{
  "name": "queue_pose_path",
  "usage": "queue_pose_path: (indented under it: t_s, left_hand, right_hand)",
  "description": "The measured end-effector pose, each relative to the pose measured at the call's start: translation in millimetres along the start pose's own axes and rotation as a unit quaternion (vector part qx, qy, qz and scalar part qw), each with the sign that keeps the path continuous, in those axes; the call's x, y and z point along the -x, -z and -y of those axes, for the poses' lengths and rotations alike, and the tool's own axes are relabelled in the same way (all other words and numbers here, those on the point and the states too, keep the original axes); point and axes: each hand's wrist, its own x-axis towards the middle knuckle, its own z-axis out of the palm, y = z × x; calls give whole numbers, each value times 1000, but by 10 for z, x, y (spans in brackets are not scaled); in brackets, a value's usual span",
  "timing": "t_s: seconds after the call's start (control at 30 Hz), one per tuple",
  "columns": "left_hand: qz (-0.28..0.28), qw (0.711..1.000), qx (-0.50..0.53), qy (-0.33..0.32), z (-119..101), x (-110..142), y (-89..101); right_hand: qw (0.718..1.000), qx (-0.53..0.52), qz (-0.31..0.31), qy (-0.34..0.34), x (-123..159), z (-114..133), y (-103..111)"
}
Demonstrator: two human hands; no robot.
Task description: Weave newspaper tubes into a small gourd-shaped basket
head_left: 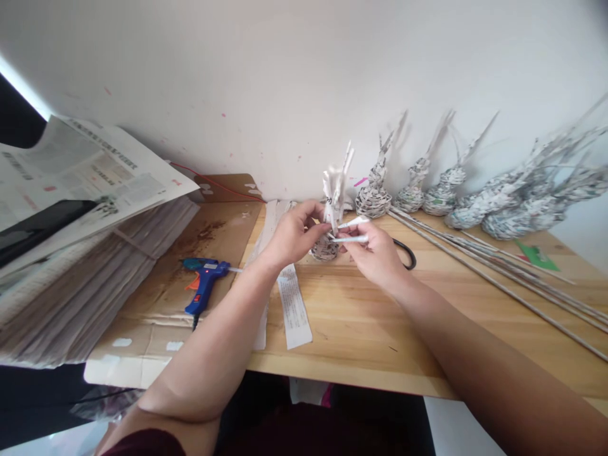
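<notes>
A small woven newspaper piece [324, 251] stands upright on the table, its round base below and several rolled paper stalks rising above. My left hand [299, 233] closes on its neck from the left, thumb and fingers pressed against it. On the other side, my right hand [373, 250] pinches white rolled paper tubes [350, 239] that stick out from the neck. My fingers partly hide the neck, so the exact weave there cannot be made out. Just behind my right hand shows the black loop handle [409, 254] of a tool, probably scissors.
A blue glue gun [205, 286] lies on stained cardboard [142, 310] at left, beside stacked newspapers [114, 272] with a black phone [52, 221] on top. Paper strips [295, 310] lie near my left forearm. Several woven pieces [373, 197] line the wall; long paper rods [503, 272] lie right.
</notes>
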Motion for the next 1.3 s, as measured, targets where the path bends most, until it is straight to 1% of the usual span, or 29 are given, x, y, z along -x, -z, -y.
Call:
queue_pose_path:
  t_s: [0.07,0.13,0.27,0.37,0.43,0.47,0.57,0.63,0.73,0.8,0.87,0.97,1.03,1.13,1.3]
  left_hand:
    - [17,999,43,11,27,3,-20]
    - [29,998,54,17,45,7,-22]
    - [44,999,12,-4,23,17,31]
    - [83,996,-29,-25,-18,28,71]
    - [100,994,-49,-20,-25,34,68]
    - [91,994,-57,-13,-19,36,56]
    - [30,997,-71,15,22,30,11]
    - [18,997,-63,26,46,20,-1]
    - [37,998,-32,32,59,1,19]
    - [40,998,-14,37,64,-12,42]
    - [38,998,3,48,76,-25,58]
    - [41,996,39,75,107,-39,58]
    - [48,994,63,78,123,-43,47]
    - [55,993,81,66,131,-46,30]
    - [76,992,87,51,116,-45,18]
  right_hand:
    - [1000,-24,-7,-15,-5,12,-7]
    - [999,-44,-9,-25,-9,20,-15]
    - [998,-54,-11,-30,-9,15,-25]
    - [998,-49,-13,-37,-15,-10,-26]
    - [998,-37,-19,-39,-21,-31,-26]
    - [999,-32,-20,-36,-23,-38,-26]
    - [1000,-22,-8,-19,-20,-44,-26]
    - [1000,-16,-1,-5,-15,-37,-21]
    - [999,-3,-19,29,-15,-26,-5]
    - [999,-10,-36,39,-21,-20,5]
    - [998,-44,-42,20,-30,-10,8]
    - [992,-117,-36,-28,-40,19,4]
    - [989,-140,-31,-37,-41,44,4]
    - [992,-126,-25,-15,-35,77,11]
    - [995,-89,-42,22,-37,85,22]
